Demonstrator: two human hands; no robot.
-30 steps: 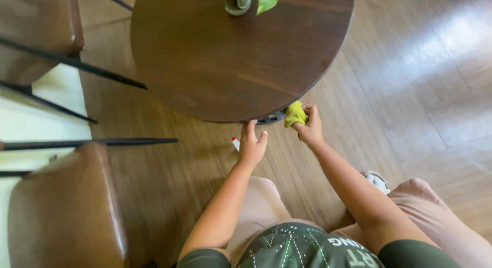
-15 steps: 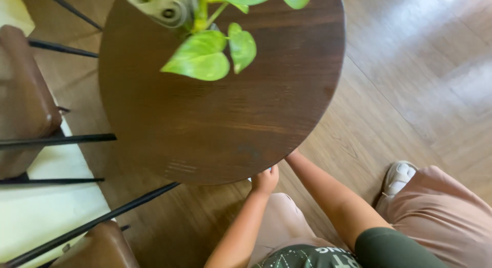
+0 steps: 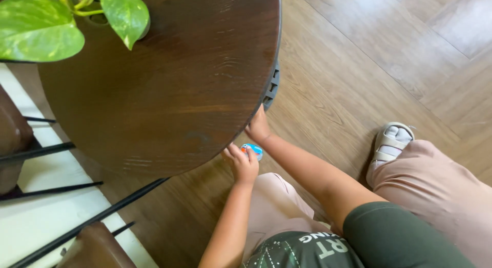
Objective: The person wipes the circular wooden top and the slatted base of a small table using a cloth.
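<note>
My left hand (image 3: 241, 163) is at the near edge of the round dark wooden table (image 3: 169, 83), its fingers closed around a small blue and white object (image 3: 252, 149) with a bit of orange. My right hand (image 3: 258, 128) reaches under the table's rim just beyond it; its fingers are hidden beneath the tabletop, so what it holds cannot be seen. A dark slotted part (image 3: 271, 86) shows under the table edge to the right.
A potted plant with big green leaves (image 3: 41, 35) stands at the table's far left. Brown padded chairs (image 3: 95, 247) with black metal legs (image 3: 87, 219) stand to the left on a pale rug. My sandalled foot (image 3: 390, 141) rests on the wooden floor at right.
The view has shifted closer and to the right. My right hand went from holding a yellow-green thing at the table edge to reaching under the rim; the left hand now holds a small blue object.
</note>
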